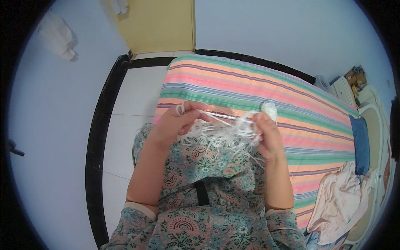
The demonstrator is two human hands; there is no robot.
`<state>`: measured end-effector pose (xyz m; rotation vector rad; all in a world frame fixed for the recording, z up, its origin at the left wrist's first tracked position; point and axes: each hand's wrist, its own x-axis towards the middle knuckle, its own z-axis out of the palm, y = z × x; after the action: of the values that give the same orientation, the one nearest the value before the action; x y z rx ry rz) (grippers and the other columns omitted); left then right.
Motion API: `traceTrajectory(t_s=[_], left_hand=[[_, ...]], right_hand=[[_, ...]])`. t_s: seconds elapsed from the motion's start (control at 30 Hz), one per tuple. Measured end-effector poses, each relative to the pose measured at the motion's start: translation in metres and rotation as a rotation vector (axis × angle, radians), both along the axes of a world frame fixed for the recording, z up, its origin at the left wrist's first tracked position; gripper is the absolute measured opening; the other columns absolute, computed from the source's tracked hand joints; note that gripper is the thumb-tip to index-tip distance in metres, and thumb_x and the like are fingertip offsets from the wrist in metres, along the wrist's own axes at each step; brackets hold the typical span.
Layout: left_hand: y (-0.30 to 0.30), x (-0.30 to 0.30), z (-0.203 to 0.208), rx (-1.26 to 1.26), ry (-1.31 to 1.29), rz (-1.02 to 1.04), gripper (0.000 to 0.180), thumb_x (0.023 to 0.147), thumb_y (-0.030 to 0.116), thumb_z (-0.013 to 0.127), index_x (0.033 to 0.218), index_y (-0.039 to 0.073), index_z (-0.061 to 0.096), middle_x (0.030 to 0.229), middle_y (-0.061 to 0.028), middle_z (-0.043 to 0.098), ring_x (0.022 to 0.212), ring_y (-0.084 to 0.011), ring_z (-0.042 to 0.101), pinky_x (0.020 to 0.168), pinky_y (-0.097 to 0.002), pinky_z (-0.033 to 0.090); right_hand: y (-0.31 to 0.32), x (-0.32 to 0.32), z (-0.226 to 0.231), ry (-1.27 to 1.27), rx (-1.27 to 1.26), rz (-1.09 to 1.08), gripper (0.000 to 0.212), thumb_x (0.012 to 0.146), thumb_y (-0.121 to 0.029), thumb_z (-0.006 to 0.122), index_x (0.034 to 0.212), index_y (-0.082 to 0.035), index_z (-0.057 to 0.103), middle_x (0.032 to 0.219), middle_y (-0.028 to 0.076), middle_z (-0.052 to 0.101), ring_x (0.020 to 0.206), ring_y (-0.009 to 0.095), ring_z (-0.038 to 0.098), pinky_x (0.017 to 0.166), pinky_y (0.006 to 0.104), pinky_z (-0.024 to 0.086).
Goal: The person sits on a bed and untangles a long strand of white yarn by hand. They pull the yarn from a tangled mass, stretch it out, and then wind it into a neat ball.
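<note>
My left hand [181, 121] is closed in a pinch on white yarn, with a loop of the strand wrapped round a finger. My right hand [268, 135] has its fingers closed around the end of a slim metallic crochet hook [223, 116], which points left toward my left hand. A strand stretches between the two hands beside the hook. Loose, tangled white yarn [237, 135] hangs below them over my lap and bunches against my right fingers. Just beyond my right hand, a white yarn ball [270, 109] rests on the bed.
A striped bedspread [233, 83] covers the bed ahead and to the right. A blue pillow [360, 143] and a crumpled pale pink cloth [339, 200] lie by the headboard [379, 137]. At the far right stands a white bedside cabinet [343, 91]. White floor tiles [129, 137] are at left.
</note>
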<state>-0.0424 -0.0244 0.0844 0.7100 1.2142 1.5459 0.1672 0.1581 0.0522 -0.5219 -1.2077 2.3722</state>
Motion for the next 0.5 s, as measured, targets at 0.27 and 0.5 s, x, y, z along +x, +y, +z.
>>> traceTrajectory(t_s=[0.27,0.5], left_hand=[[-0.016,-0.026,0.000,0.122,-0.055,0.526,0.025,0.089,0.012,0.048,0.111,0.001,0.051,0.088,-0.0053,0.061,0.054,-0.0027,0.040,0.049,-0.0155,0.034],[-0.041,-0.059,0.001,0.392,-0.138,0.824,0.018,0.089,0.012,0.048,0.105,0.005,0.051,0.087,-0.0018,0.053,0.053,-0.0043,0.037,0.048,-0.0179,0.031]], right_hand=[[0.020,0.039,0.038,-0.109,0.250,-0.466,0.017,0.089,-0.024,0.052,0.087,-0.008,0.055,0.068,-0.002,0.051,0.048,0.005,0.036,0.049,0.0185,0.035],[0.032,0.068,0.047,0.033,0.212,-0.636,0.021,0.088,-0.027,0.053,0.092,-0.006,0.054,0.062,-0.003,0.042,0.048,0.006,0.034,0.051,0.0219,0.035]])
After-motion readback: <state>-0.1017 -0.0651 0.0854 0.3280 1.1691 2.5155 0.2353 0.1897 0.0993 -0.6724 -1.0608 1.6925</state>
